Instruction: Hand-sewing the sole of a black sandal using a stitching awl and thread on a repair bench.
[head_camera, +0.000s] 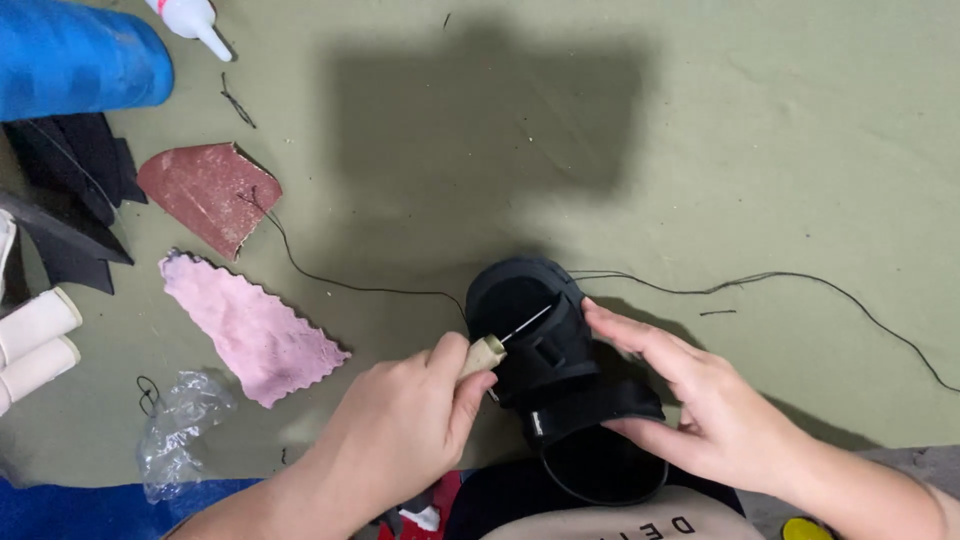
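Both hands worked at a black shoe that sat on the green cloth near the bottom of the view: the left hand was clenched around the wooden handle of an awl, whose metal tip rested against the shoe's upper, while the right hand grasped the shoe's side and strap. Black thread trailed from the shoe across the cloth. Off to the left lay a pink rag, a piece of reddish sandpaper and a crumpled clear plastic bag.

An olive-green cloth covers the work surface, crossed by a dark rectangular shadow.
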